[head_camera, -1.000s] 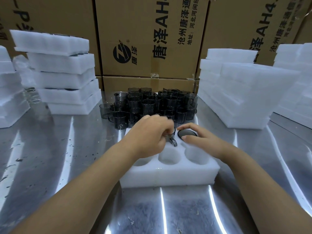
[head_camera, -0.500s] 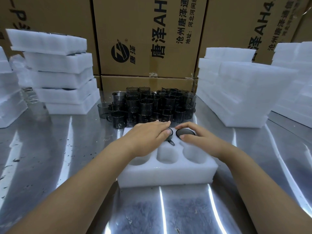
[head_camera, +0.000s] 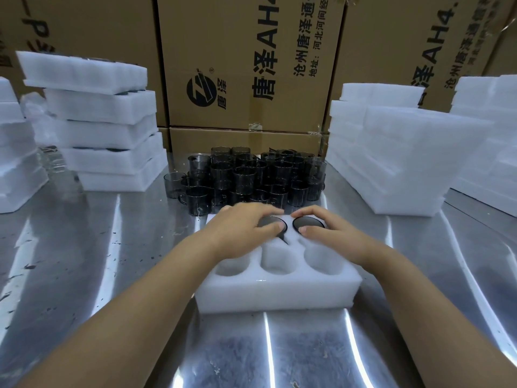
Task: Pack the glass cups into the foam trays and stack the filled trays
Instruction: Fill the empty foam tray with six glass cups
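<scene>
A packing area in a warehouse or factory: printed cardboard cartons (head_camera: pixel 246 65) walled along the metal table's (head_camera: pixel 84 247) far edge, white foam trays (head_camera: pixel 106 127) stacked toward both side edges (several piles), massed dark glass cups (head_camera: pixel 251 175) between.

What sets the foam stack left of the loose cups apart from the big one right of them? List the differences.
The left foam stack is staggered, its trays skewed with overhanging edges; the right foam stack forms a more even block. Dark slivers show between the left stack's layers; the right stack shows only white. Both are white foam on the metal table, in front of cardboard boxes.
</scene>
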